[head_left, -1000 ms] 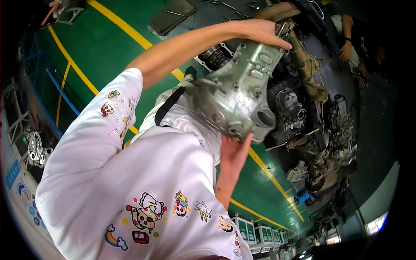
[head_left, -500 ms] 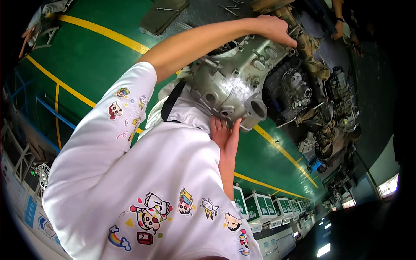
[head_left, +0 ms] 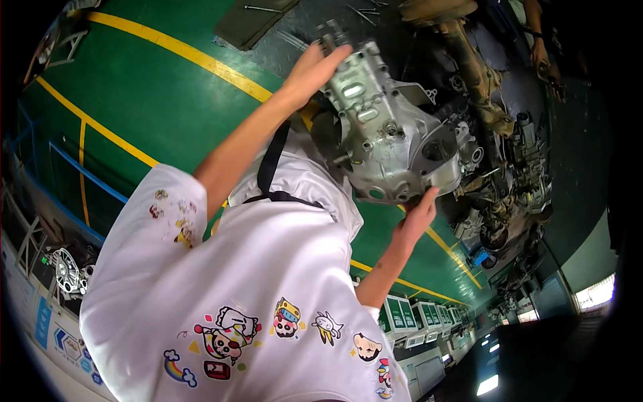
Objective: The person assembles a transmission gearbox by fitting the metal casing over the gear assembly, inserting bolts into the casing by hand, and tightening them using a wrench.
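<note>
Between my two hands I hold a bare grey metal gearbox housing (head_left: 382, 134) in front of my waist. Its narrow, ribbed end points up and to the left, with my left hand (head_left: 320, 70) gripping the edge there. At the wide flared end, by a large round opening, my right hand (head_left: 416, 218) supports the lower rim. The thumb shows against the metal, while the other fingers are partly hidden under it. Motion blurs the narrow end a little.
A workbench (head_left: 328, 40) lies beyond the housing, with a rusty axle-like casting (head_left: 472, 74) and several greasy gearbox parts (head_left: 529, 167) to the right. Another person's hand (head_left: 539, 57) is at the upper right. Green-and-white cabinets (head_left: 398, 315) line the lower right.
The housing has turned counterclockwise, its narrow end swinging from upper right to upper left with my left hand. The wide end and my right hand have shifted right.
</note>
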The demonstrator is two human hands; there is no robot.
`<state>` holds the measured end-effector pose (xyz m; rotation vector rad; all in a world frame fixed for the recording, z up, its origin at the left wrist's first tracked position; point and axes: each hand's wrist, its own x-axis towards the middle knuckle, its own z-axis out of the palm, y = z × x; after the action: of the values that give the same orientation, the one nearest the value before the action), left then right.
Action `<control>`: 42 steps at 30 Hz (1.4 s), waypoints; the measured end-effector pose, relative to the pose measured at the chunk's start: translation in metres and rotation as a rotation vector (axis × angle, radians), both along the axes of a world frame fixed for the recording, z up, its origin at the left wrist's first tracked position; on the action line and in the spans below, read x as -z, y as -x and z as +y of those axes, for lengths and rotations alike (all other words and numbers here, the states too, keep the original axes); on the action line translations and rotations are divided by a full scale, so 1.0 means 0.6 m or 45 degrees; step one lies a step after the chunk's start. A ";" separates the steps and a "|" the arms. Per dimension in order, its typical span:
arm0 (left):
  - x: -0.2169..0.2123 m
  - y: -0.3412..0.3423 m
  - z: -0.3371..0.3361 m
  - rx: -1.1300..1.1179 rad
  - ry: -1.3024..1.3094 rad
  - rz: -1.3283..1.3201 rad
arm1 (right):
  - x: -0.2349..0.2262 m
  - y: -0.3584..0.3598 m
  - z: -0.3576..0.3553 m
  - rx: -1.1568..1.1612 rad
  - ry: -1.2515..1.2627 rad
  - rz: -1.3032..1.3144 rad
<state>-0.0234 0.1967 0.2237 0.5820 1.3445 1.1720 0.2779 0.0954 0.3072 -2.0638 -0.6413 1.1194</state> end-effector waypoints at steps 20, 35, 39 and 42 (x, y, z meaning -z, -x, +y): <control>0.079 0.029 -0.271 -0.763 0.470 -1.219 | -0.073 0.166 0.130 -0.564 -0.443 -0.574; -0.082 0.041 -0.211 -0.636 -0.231 0.004 | -0.283 0.087 0.115 -1.113 -1.639 -1.408; -0.170 0.003 -0.158 -0.215 -1.110 0.836 | -0.310 0.091 0.134 -1.526 -1.542 -1.234; -0.175 -0.049 -0.160 -0.086 -1.225 0.851 | -0.305 0.075 0.133 -1.692 -1.438 -1.105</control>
<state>0.0061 0.1008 0.3287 1.7434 1.2634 1.7565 0.2328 0.1753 0.4903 -0.8214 -2.5223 0.0726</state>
